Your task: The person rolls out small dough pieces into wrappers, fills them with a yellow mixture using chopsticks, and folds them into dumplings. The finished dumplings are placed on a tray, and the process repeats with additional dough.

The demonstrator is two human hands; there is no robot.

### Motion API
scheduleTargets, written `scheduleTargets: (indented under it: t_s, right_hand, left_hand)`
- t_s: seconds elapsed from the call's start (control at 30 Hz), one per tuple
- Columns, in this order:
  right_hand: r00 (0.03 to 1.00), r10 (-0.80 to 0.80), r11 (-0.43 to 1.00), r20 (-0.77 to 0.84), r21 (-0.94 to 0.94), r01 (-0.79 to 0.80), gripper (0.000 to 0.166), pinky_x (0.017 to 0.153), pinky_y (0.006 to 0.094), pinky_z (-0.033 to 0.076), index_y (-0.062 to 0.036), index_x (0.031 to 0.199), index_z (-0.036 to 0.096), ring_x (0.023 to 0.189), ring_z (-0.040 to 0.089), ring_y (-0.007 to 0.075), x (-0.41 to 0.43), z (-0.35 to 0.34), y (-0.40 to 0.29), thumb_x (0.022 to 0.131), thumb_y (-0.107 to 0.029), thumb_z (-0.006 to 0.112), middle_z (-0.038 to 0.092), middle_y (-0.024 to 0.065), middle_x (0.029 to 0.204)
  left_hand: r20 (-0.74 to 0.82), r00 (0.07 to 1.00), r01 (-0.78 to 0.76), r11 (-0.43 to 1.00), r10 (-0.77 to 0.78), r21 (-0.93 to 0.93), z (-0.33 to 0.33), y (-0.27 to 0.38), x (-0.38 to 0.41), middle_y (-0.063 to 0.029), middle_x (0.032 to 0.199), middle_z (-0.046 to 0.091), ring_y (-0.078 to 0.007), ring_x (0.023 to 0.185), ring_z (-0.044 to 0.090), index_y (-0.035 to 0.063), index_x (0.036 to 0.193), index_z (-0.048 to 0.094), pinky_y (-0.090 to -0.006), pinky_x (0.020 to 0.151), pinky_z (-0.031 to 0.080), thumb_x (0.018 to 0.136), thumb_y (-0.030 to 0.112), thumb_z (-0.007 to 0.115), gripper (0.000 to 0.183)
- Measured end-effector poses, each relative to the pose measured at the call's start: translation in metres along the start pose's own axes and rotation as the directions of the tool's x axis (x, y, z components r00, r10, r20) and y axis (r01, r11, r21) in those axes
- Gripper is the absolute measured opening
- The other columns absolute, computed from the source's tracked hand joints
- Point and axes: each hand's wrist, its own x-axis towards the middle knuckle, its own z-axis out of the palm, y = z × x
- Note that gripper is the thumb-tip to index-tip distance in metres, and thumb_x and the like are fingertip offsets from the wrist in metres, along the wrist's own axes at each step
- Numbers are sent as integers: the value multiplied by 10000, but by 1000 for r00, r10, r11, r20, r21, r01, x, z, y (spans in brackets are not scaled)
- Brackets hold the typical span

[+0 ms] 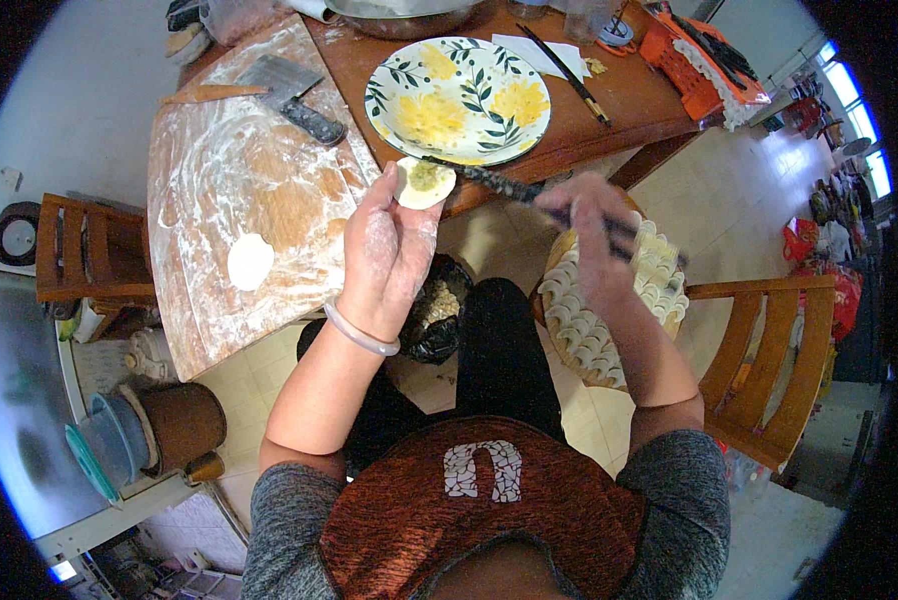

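Note:
A round dough wrapper (pixel 425 184) with a smear of greenish filling lies on the fingers of my left hand (pixel 390 244), held at its edge by the thumb. My right hand (pixel 590 217), blurred, grips a dark stick-like utensil (pixel 505 184) whose tip reaches the wrapper's upper edge. Just beyond is a patterned plate (pixel 456 101) with yellow flowers and dark leaves. One plain wrapper (pixel 251 262) lies on the floured wooden board (pixel 216 187) to the left. Below my right hand, a round tray holds rows of folded dumplings (pixel 584 330).
A cleaver (pixel 291 97) and a wooden rolling pin (pixel 212 93) lie on the board. Dark chopsticks (pixel 565 75) rest near white paper on the table. An orange basket (pixel 700 67) stands at the table's right end. Wooden chairs (pixel 771 360) flank the work area; a black bag (pixel 437 315) sits below.

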Motion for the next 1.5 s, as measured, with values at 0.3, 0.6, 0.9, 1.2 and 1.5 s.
scheduleTargets:
  t_s: [0.3,0.6,0.9,1.2,1.5]
  right_hand:
    - [814,-489,806,315,-193,559,263,752,398,512,-87,1075,685,828,649,264,-12,-4,6,814,-116,696,672,90,901]
    - [999,30,996,34,-82,-27,288,762,315,482,-25,951,682,827,604,172,35,20,37,1031,-190,460,674,81,943]
    - [982,-144,984,126,-85,155,271,705,329,468,-48,982,679,747,569,184,-9,23,6,1021,-181,446,633,84,902]
    - [989,-149,962,-8,-232,143,153,765,379,500,-52,944,689,835,637,269,11,-2,12,968,-131,560,702,108,937]
    - [914,-192,646,357,-655,392,177,904,395,411,-89,1038,664,973,557,297,46,6,57,877,-161,667,650,96,1025]
  left_hand:
    - [-58,998,-1,1000,-1,-25,-7,4,5,-213,1252,614,-303,1159,615,-81,1245,508,-409,1030,511,1037,161,472,322]
    - [-57,998,-34,999,33,-22,-7,16,2,-233,1257,608,-334,1167,611,-92,1243,505,-428,1019,519,1033,163,482,332]
    - [-43,999,-19,999,17,-34,-7,18,5,-206,1230,625,-311,1125,631,-67,1226,520,-405,965,548,1042,179,464,312]
    - [-130,991,-40,999,39,-1,-11,19,0,-235,1272,595,-342,1177,599,-91,1254,479,-452,1037,496,1048,179,442,342]
    - [113,993,38,994,-27,-99,-20,26,-20,-295,1329,531,-414,1228,548,-118,1314,412,-514,1075,456,1064,185,333,401]
